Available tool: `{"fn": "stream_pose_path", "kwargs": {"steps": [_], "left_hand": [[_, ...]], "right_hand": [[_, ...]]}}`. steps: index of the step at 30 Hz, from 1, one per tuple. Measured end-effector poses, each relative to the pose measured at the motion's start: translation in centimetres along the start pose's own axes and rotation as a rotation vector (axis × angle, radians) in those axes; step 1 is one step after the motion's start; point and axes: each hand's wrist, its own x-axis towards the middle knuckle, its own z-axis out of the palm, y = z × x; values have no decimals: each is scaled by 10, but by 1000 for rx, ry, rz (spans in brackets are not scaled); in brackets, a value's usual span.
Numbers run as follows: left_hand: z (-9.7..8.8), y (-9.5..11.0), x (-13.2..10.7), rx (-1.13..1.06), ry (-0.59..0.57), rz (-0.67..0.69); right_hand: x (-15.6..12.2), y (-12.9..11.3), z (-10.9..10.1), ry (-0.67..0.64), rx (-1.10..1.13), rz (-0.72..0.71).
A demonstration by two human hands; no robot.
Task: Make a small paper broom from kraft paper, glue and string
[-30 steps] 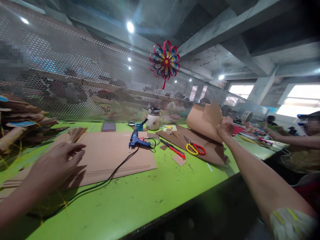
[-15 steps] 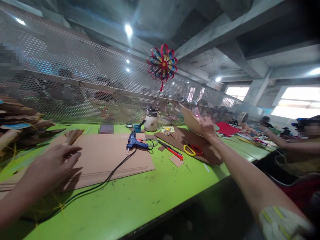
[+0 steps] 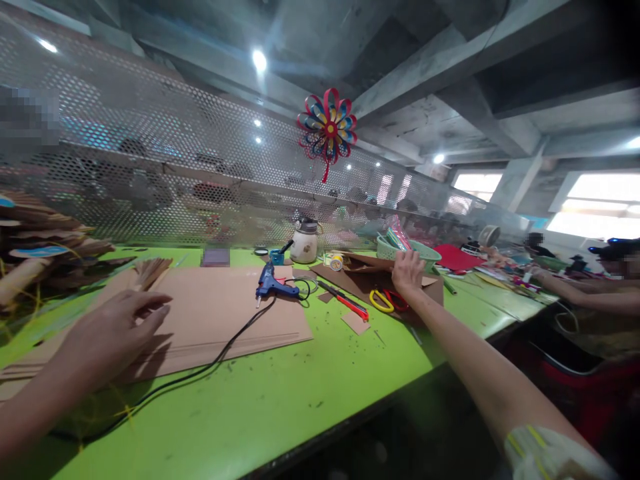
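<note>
My left hand (image 3: 120, 330) hovers over a stack of flat brown cardboard sheets (image 3: 210, 307), its thumb and fingers apart and nothing between them. A fan of brown paper strips (image 3: 151, 272) lies just beyond its fingertips. Over on the right, my right hand (image 3: 408, 272) has its fingers curled at the edge of a brown cardboard piece (image 3: 367, 264); the fingertips are partly hidden. Scissors with yellow and red handles (image 3: 381, 301) lie beside that wrist. A blue glue gun (image 3: 275, 287) rests on the sheets, its black cord trailing toward me.
A red utility knife (image 3: 353, 307) and a small cardboard square (image 3: 355, 323) lie mid-table. Behind stand a white jar (image 3: 303, 245), a blue pot (image 3: 277, 257) and a green basket (image 3: 425, 252). Brown paper pieces (image 3: 45, 253) pile up at left. A co-worker's arm (image 3: 575, 293) reaches in from the right.
My right hand has come down and slightly left with the raised cardboard piece, bringing the green basket into view. My left hand has hardly moved.
</note>
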Motion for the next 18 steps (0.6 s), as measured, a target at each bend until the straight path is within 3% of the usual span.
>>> {"fn": "stream_pose_path", "kwargs": {"steps": [5, 7, 14, 18], "left_hand": [[-1, 0, 0, -5, 33, 6], [-2, 2, -1, -14, 53, 20], [-8, 10, -6, -20, 24, -7], [-7, 11, -6, -41, -12, -6]], "right_hand": [[-3, 23, 1, -72, 30, 292], [-7, 29, 6, -135, 59, 333], [-18, 22, 29, -475, 169, 173], [-17, 30, 37, -628, 207, 32]]}}
